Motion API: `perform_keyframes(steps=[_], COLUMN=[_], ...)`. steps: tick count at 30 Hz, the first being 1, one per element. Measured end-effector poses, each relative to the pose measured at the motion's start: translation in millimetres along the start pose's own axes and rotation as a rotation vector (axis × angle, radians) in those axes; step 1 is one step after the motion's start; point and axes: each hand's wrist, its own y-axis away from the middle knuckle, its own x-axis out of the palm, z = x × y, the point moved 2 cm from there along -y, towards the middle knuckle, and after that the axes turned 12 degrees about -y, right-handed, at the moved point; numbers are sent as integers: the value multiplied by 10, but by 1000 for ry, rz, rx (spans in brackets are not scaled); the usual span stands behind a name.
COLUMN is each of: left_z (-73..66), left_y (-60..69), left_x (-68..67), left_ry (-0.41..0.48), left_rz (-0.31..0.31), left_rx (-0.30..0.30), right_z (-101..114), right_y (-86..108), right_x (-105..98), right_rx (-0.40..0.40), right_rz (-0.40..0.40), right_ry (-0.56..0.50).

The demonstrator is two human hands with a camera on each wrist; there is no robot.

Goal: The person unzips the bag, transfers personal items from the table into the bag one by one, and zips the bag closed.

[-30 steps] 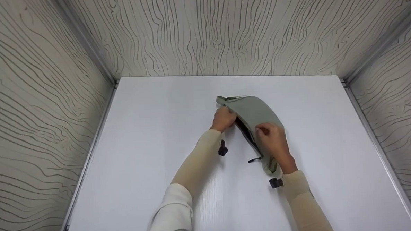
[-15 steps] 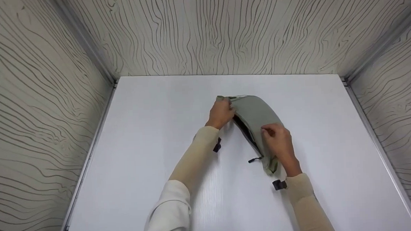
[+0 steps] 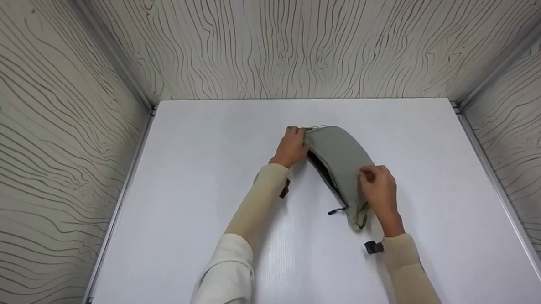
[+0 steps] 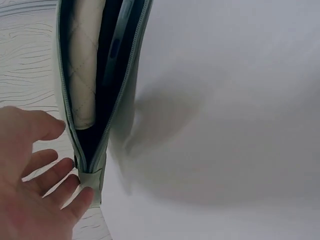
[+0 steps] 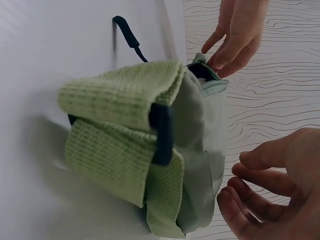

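Observation:
A sage green waist bag (image 3: 341, 151) stands on the white table, its zip gaping along the near side. Inside, the left wrist view shows a cream quilted roll or pouch (image 4: 83, 70) and a slim bluish item (image 4: 117, 45), kind unclear. My left hand (image 3: 291, 146) is at the bag's far end, fingertips against or just beside it, thumb apart. Beside the near end is my right hand (image 3: 381, 190), fingers loosely bent, nothing between them; contact cannot be told. A dark zip pull (image 5: 126, 32) sticks out near the folded green webbing strap (image 5: 107, 160).
The white tabletop (image 3: 198, 173) surrounds the bag. Wood-grain patterned panels (image 3: 265, 42) rise behind it and on both sides, with grey metal framing (image 3: 111, 54) at the corners. A small dark wrist camera (image 3: 373, 247) juts from the right sleeve.
My left hand has slid away along the opening to the bag's far tip. My right hand has shifted right, off the bag's upper face toward its outer side. The bag has hardly moved.

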Motion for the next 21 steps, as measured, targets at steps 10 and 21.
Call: perform_keyframes(steps=[10, 21], left_z=[42, 60], left_y=[25, 19], left_x=[55, 65], left_ry=[-102, -246], left_rz=[132, 69], left_rx=[-23, -45], right_z=[-80, -168], right_y=[43, 31], right_x=[-95, -136], right_rx=[165, 230], right_rz=[22, 93], right_ry=[22, 33])
